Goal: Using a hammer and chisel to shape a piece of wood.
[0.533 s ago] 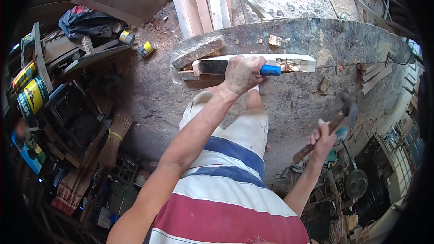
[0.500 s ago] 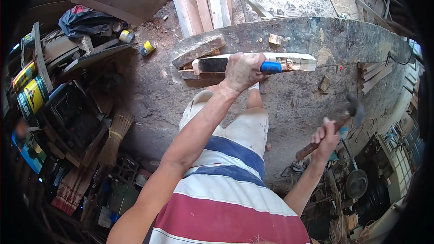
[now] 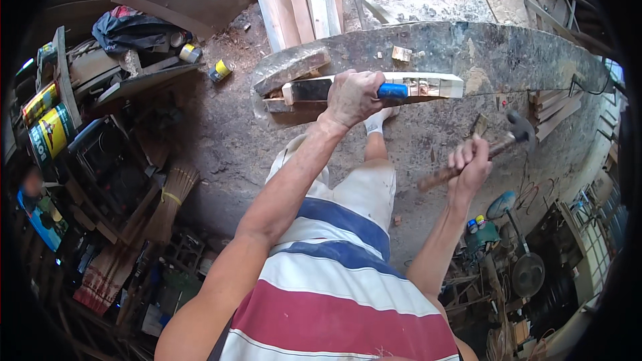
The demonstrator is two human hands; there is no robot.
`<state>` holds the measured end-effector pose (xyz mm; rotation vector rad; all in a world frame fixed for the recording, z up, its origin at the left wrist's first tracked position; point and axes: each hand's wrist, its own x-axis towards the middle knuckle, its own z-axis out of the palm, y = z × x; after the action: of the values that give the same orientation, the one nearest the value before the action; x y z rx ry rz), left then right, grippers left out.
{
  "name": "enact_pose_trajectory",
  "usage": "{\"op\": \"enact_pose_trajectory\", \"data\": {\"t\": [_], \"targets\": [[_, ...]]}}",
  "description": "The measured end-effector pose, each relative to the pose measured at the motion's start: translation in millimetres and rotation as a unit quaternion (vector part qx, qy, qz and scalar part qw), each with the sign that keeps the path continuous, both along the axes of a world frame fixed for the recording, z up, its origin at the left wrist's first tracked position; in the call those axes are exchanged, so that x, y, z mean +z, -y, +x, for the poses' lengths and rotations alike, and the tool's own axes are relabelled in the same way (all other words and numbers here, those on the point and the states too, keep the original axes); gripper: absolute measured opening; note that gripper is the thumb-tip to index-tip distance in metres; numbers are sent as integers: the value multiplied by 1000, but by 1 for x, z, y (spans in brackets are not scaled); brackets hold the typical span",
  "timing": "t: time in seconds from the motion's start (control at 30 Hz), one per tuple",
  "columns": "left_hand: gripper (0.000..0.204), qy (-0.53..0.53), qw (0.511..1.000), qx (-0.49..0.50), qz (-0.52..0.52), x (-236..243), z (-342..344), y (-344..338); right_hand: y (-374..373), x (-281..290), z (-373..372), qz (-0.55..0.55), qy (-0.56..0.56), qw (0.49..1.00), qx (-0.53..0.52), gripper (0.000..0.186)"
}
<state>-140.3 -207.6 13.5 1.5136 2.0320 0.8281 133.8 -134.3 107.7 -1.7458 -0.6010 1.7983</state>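
My left hand (image 3: pixel 354 97) is closed around a chisel, and its blue handle (image 3: pixel 392 91) pokes out to the right of my fist. The blade is hidden. Under it lies a pale length of timber (image 3: pixel 446 85) with a rough, chipped recess beside the handle and a dark patch left of my fist. To the right and nearer me, my right hand (image 3: pixel 471 164) grips the wooden handle of a claw hammer (image 3: pixel 520 127), its head raised apart from the chisel.
The timber lies along a worn bench (image 3: pixel 508 60) bearing a small wood block (image 3: pixel 401 53) and a thicker offcut (image 3: pixel 292 70). Planks (image 3: pixel 301 10) lie beyond. Cluttered shelves with paint cans (image 3: pixel 50 135) stand at left; a fan (image 3: pixel 528 274) is at lower right.
My right hand and the hammer have moved up and slightly left, closer to the bench. My left hand, with the chisel, has shifted slightly left in view.
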Motion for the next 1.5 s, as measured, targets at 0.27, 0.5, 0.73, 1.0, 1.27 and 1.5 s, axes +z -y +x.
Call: {"op": "enact_pose_trajectory", "data": {"t": [0.27,0.5,0.73,1.0,1.27,1.5], "targets": [[24,60,994,29,84,-5,-19,24,60,-58,-63,214,333,810,433,35],[17,87,936,241,242,73,-46,61,-20,-82,-9,373,448,660,474,37],[23,70,908,407,72,124,-41,105,-58,-74,-64,545,271,542,580,49],[72,246,756,527,-300,15,31,80,-77,-89,-76,511,228,521,644,49],[70,444,680,562,-153,-21,133,69,-98,-75,-38,454,170,558,673,40],[75,514,689,509,48,-46,120,50,-149,-2,13,501,31,660,559,38]]}}
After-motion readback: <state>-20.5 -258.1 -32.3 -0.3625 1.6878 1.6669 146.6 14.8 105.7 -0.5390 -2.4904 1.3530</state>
